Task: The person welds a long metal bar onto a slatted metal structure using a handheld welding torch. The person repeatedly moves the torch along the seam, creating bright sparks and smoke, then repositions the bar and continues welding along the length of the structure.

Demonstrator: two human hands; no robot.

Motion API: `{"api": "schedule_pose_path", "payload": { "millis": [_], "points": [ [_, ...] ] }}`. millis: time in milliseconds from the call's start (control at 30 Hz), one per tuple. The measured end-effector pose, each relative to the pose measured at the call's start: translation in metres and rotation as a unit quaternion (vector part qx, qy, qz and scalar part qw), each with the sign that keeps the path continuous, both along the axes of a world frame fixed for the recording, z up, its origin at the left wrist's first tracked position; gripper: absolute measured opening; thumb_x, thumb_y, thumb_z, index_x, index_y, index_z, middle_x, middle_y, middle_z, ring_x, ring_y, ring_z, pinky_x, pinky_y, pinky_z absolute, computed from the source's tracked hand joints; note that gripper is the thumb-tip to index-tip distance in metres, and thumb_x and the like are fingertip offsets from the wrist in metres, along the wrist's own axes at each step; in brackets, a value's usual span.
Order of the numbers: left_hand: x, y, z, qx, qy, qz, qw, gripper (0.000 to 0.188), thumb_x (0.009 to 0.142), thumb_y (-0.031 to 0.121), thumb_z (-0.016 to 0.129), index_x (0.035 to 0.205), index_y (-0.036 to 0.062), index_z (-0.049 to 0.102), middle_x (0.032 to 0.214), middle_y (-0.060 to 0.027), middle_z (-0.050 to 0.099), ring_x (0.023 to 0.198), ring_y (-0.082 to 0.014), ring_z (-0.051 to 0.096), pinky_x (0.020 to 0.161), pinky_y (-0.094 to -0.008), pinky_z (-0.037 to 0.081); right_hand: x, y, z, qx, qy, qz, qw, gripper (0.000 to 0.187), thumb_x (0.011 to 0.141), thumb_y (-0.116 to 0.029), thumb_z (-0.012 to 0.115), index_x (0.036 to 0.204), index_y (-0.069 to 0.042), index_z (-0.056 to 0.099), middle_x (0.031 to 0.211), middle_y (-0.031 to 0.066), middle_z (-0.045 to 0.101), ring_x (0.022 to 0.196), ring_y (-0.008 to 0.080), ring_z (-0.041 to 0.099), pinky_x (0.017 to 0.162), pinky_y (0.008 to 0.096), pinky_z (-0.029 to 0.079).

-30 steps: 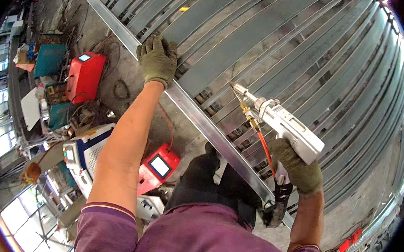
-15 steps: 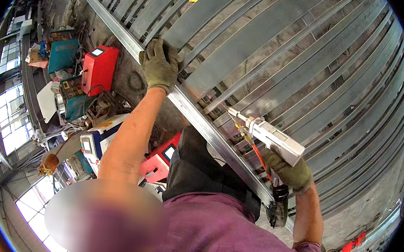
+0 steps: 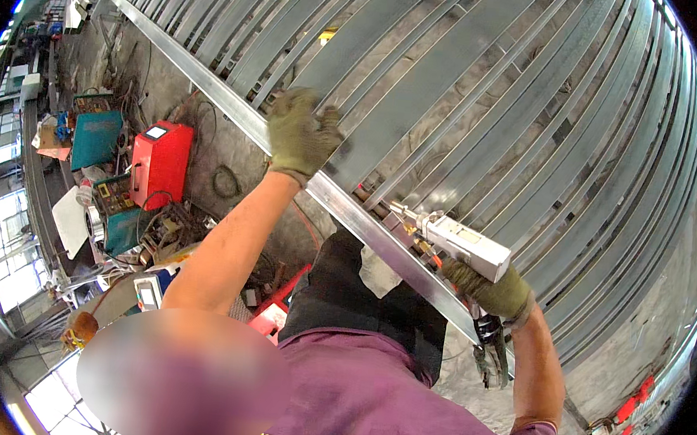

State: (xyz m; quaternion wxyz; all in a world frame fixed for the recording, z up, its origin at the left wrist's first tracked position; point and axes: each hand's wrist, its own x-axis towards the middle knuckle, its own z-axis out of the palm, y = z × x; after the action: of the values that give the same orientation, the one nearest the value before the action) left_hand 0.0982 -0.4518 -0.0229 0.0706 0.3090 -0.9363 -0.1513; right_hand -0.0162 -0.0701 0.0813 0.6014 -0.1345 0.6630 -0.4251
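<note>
My left hand (image 3: 302, 137), in a green work glove, rests over the near rail (image 3: 357, 218) of a large metal frame, its thumb apart from the fingers. Its fingertips reach onto the ends of the flat grey slats (image 3: 448, 73). In my gloved right hand (image 3: 492, 295) is a white, box-bodied welding gun (image 3: 466, 243), the grip mostly hidden by the palm. The gun's metal nozzle points left, close to where a slat end meets the rail. Brass fittings and a short orange hose sit under its body.
A red machine (image 3: 161, 164) with a small screen stands at the left, beside teal equipment boxes (image 3: 97, 140). Another red machine (image 3: 274, 314) is partly hidden by my body. Cables lie on the concrete floor. A yellow object (image 3: 326, 36) shows between the slats.
My left hand has shifted right and slightly nearer along the rail. The welding gun has come down a little, its nozzle closer to the rail. The whole view has turned slightly.
</note>
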Motion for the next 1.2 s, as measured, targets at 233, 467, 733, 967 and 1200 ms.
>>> {"api": "schedule_pose_path", "payload": {
  "millis": [233, 467, 733, 967, 1200],
  "points": [
    [-0.091, 0.067, 0.025, 0.167, -0.337, -0.277, 0.884, 0.037, 0.098, 0.034, 0.059, 0.107, 0.0035, 0.078, 0.108, -0.0212, 0.077, 0.101, -0.0396, 0.073, 0.090, -0.0487, 0.056, 0.001, -0.014, -0.001, 0.021, -0.010, 0.010, 1.000, 0.053, 0.094, -0.030, 0.085, 0.136, -0.002, 0.067, 0.127, 0.0104, 0.075, 0.112, 0.0156, 0.066, 0.099, 0.0309, 0.053],
    [-0.105, 0.083, 0.015, 0.088, -0.362, -0.348, 0.860, 0.033, 0.093, 0.025, 0.061, 0.109, 0.0034, 0.080, 0.108, -0.0232, 0.077, 0.101, -0.0396, 0.075, 0.090, -0.0488, 0.057, -0.010, -0.018, -0.001, 0.034, -0.029, 0.024, 0.999, 0.053, 0.095, -0.029, 0.084, 0.137, -0.003, 0.066, 0.126, 0.0099, 0.075, 0.110, 0.0151, 0.065, 0.098, 0.0312, 0.053],
    [-0.107, 0.080, 0.012, 0.118, -0.357, -0.315, 0.872, 0.036, 0.096, 0.032, 0.060, 0.107, 0.0038, 0.080, 0.107, -0.0231, 0.077, 0.102, -0.0399, 0.075, 0.091, -0.0490, 0.057, -0.011, -0.026, -0.020, 0.059, -0.061, 0.078, 0.993, 0.051, 0.095, -0.029, 0.083, 0.136, -0.004, 0.068, 0.121, 0.0082, 0.076, 0.104, 0.0136, 0.066, 0.094, 0.0303, 0.054],
    [-0.108, 0.079, 0.012, 0.104, -0.365, -0.318, 0.869, 0.039, 0.097, 0.035, 0.060, 0.109, 0.0038, 0.080, 0.110, -0.0220, 0.077, 0.105, -0.0398, 0.074, 0.094, -0.0492, 0.057, -0.010, -0.030, -0.027, -0.040, -0.027, 0.087, 0.995, 0.054, 0.095, -0.029, 0.083, 0.140, -0.005, 0.065, 0.124, 0.0084, 0.075, 0.109, 0.0143, 0.066, 0.098, 0.0314, 0.054],
    [-0.115, 0.082, 0.015, 0.114, -0.394, -0.302, 0.861, 0.041, 0.098, 0.036, 0.061, 0.113, 0.0026, 0.079, 0.111, -0.0213, 0.077, 0.105, -0.0387, 0.075, 0.091, -0.0494, 0.058, -0.013, -0.032, -0.024, -0.060, -0.033, 0.072, 0.995, 0.048, 0.094, -0.027, 0.085, 0.133, -0.005, 0.070, 0.112, 0.0053, 0.077, 0.097, 0.0106, 0.066, 0.086, 0.0307, 0.057]
  ]
}}
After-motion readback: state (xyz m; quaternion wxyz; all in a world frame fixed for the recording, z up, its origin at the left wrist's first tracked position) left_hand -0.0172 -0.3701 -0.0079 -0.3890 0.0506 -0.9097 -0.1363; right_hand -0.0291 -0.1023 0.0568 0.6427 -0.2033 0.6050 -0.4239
